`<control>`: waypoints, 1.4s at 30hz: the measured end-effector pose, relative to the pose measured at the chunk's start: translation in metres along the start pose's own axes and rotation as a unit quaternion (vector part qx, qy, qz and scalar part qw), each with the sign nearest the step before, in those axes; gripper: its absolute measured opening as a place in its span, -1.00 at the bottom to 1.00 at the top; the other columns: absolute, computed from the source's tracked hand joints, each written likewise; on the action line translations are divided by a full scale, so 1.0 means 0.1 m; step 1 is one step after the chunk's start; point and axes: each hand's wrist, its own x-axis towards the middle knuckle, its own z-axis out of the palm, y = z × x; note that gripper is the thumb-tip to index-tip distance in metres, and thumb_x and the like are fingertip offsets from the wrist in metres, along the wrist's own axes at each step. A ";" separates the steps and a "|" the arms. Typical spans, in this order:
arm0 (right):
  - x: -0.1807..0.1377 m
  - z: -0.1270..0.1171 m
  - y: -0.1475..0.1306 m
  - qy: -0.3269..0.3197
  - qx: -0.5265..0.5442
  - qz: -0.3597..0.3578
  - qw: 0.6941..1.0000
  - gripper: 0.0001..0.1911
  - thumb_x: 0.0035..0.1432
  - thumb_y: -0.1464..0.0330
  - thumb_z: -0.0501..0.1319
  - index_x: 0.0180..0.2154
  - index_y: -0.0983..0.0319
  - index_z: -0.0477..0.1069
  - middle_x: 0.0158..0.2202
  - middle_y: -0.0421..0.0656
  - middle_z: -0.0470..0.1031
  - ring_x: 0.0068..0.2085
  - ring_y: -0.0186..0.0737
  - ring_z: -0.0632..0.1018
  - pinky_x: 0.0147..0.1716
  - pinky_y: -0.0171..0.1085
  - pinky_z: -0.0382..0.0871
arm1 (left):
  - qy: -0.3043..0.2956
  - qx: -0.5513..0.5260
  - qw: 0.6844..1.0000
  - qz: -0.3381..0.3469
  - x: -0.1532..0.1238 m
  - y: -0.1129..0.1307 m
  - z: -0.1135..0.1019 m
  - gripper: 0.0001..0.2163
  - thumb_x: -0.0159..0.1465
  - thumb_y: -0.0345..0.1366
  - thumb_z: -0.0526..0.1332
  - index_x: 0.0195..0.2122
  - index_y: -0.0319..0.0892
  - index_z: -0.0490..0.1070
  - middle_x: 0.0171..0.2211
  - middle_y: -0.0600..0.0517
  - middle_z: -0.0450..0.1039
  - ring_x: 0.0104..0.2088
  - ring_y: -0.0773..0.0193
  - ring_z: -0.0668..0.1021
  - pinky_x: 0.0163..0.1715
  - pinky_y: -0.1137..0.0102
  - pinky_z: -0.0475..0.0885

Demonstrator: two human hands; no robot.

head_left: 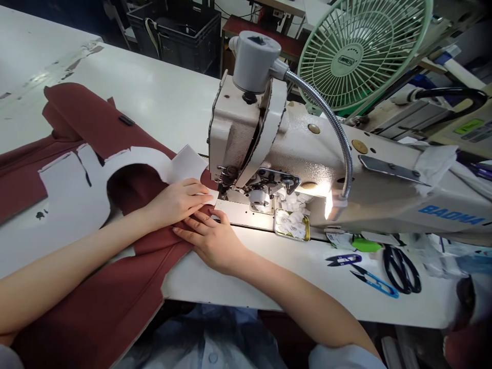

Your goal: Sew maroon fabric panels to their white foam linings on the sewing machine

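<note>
Maroon fabric panel (92, 302) on surface (154, 87) | my left hand (177, 202) on white backing piece (77, 200), my right hand (207, 241) on fabric | hands open, flat, not gripping | beside sewing machine needle plate (234, 215)

The left hand (179, 202) and right hand (209, 241) rest side by side on a cut fabric panel (96, 123), just before the needle plate (240, 215) of a sewing machine (307, 154), with a paper pattern (77, 200) lying on the fabric to their left. To the right of the hands, thread snips (374, 282) and scissors (402, 269) lie on the table (154, 77) (both in front of the machine), and a fan (353, 46) stands behind it.
</note>
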 end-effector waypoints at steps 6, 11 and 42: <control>0.00 0.03 0.01 0.014 -0.022 -0.006 1.000 -0.59 0.44 0.36 0.01 0.25 0.07 0.30 0.29 -0.13 0.35 0.27 -0.14 0.32 0.22 0.03 0.09 | 0.010 0.010 1.000 0.009 -0.03 -0.01 0.05 -0.76 0.44 -0.41 0.05 -0.04 -0.23 0.50 -0.03 -0.06 0.54 -0.04 0.21 0.50 -0.05 0.32 0.52; -0.02 -0.01 0.07 0.010 -0.035 -0.005 0.999 -0.57 0.44 0.37 0.00 0.26 0.06 0.29 0.30 -0.16 0.33 0.29 -0.13 0.29 0.21 0.04 0.10 | -0.006 0.030 1.000 0.007 0.03 -0.01 0.06 -0.76 0.44 -0.39 0.06 -0.03 -0.24 0.51 -0.05 -0.06 0.55 -0.05 0.19 0.49 -0.04 0.30 0.50; -0.14 0.03 -0.16 0.033 -0.179 0.050 0.982 -0.53 0.43 0.40 -0.02 0.30 0.30 0.22 0.27 0.17 0.31 0.25 0.13 0.38 -0.01 0.01 0.38 | -0.056 -0.001 0.997 0.046 0.17 -0.24 0.08 -0.70 0.47 -0.35 0.02 -0.02 -0.06 0.57 -0.06 0.01 0.57 -0.07 0.22 0.48 -0.13 0.39 0.42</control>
